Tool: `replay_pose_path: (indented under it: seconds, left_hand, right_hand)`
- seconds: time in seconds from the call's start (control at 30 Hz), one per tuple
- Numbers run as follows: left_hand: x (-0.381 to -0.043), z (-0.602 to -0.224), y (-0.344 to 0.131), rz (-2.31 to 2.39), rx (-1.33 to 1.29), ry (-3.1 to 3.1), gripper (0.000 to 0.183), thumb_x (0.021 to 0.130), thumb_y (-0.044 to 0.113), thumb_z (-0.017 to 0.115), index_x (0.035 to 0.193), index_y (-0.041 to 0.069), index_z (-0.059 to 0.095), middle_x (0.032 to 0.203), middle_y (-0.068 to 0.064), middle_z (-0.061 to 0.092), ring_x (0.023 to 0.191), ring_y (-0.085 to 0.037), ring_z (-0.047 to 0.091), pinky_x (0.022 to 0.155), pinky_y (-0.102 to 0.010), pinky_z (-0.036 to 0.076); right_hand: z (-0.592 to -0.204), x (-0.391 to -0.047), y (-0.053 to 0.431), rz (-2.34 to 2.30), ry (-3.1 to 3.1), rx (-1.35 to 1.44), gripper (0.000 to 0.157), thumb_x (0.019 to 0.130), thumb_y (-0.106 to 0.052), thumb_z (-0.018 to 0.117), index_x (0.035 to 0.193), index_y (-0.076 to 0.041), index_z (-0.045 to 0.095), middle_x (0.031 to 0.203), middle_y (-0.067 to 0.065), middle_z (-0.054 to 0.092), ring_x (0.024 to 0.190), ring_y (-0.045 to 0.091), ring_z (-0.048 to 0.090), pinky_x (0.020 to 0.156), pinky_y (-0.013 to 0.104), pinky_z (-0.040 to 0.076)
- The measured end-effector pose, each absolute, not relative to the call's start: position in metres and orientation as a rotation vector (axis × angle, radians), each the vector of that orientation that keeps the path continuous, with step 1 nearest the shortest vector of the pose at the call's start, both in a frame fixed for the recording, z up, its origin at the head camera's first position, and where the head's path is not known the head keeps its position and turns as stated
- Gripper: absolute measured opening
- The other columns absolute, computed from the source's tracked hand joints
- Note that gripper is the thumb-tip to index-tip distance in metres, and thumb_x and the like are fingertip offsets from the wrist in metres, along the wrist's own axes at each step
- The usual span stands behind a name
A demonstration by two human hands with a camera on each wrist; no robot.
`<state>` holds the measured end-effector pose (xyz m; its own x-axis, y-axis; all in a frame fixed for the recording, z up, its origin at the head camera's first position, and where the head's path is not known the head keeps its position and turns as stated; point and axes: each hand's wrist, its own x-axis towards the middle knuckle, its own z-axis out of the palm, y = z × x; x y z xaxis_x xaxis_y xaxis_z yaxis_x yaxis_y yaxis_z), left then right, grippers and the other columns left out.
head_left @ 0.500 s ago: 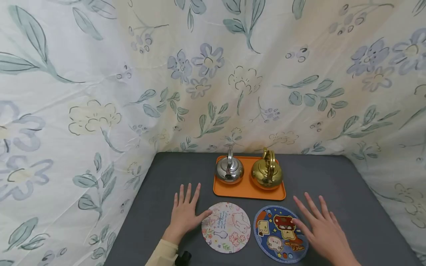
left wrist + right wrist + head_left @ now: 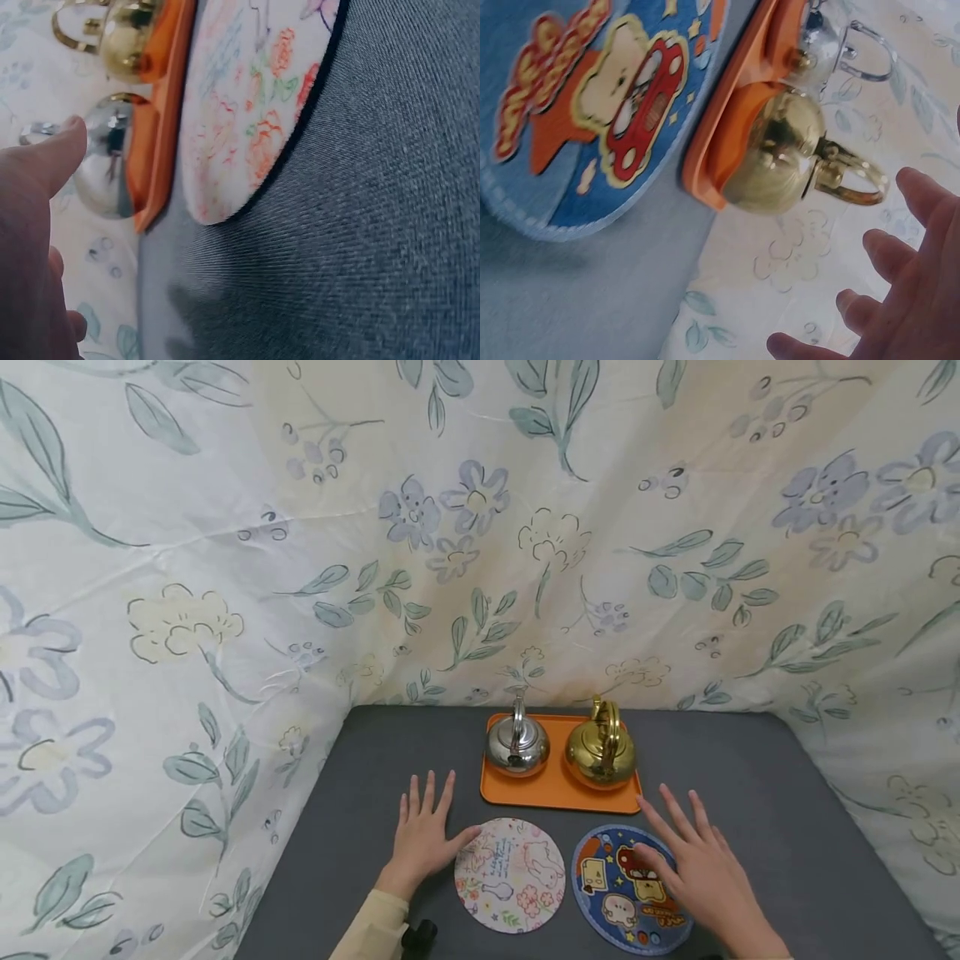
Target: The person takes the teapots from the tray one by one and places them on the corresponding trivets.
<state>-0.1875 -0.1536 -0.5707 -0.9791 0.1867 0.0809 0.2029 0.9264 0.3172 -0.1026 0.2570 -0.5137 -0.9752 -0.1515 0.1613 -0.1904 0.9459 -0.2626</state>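
On an orange tray (image 2: 555,795) stand a silver teapot (image 2: 516,750) at left and a gold teapot (image 2: 602,753) at right, both with upright handles. In front of the tray lie a round pink-and-white floral mat (image 2: 510,877) and a round blue cartoon mat (image 2: 632,893). My left hand (image 2: 423,843), fingers spread, is beside the floral mat, its thumb tip at that mat's upper left edge. Over the right part of the blue mat my right hand (image 2: 697,868) reaches with fingers extended towards the tray's right corner. Neither hand holds anything.
All of this is on a dark grey tabletop (image 2: 375,743). A cloth (image 2: 480,635) printed with flowers and leaves hangs behind and around the table. A black device (image 2: 418,937) shows at the left wrist.
My right hand has moved left and slightly forward, closer to the tray's right corner. The left hand has stayed nearly in place. Teapots, tray and mats keep their places.
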Motion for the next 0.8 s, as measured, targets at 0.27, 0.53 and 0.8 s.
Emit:
replay_pose_path:
  seconds: [0.27, 0.53, 0.8]
  left_hand:
    - [-0.204, -0.585, -0.147, -0.529, -0.358, -3.037, 0.101, 0.086, 0.078, 0.054, 0.164, 0.026, 0.017, 0.167, -0.019, 0.019, 0.154, -0.048, 0.007, 0.121, -0.066, 0.014]
    - [-0.22, -0.595, -0.147, -0.591, -0.386, -3.129, 0.101, 0.086, 0.081, 0.049, 0.164, 0.027, 0.014, 0.168, -0.019, 0.017, 0.155, -0.046, 0.002, 0.122, -0.065, 0.009]
    - [-0.236, -0.6, -0.138, -0.551, -0.411, -3.177, 0.096, 0.089, 0.082, 0.042, 0.164, 0.028, 0.018, 0.168, -0.02, 0.016, 0.155, -0.047, 0.003, 0.123, -0.064, 0.007]
  right_hand:
    - [-0.504, -0.113, 0.242, 0.383, -2.932, 0.311, 0.073, 0.101, -0.058, 0.05, 0.163, -0.03, 0.022, 0.171, 0.003, 0.006, 0.157, 0.034, -0.007, 0.104, 0.076, 0.031]
    - [-0.493, -0.123, 0.221, 0.423, -2.96, 0.321, 0.073, 0.1, -0.06, 0.049, 0.161, -0.024, 0.029, 0.168, 0.014, 0.022, 0.153, 0.044, 0.017, 0.106, 0.074, 0.033]
    - [-0.492, -0.136, 0.205, 0.521, -2.955, 0.348, 0.07, 0.102, -0.058, 0.048, 0.155, -0.014, 0.043, 0.163, 0.018, 0.032, 0.149, 0.046, 0.028, 0.104, 0.069, 0.039]
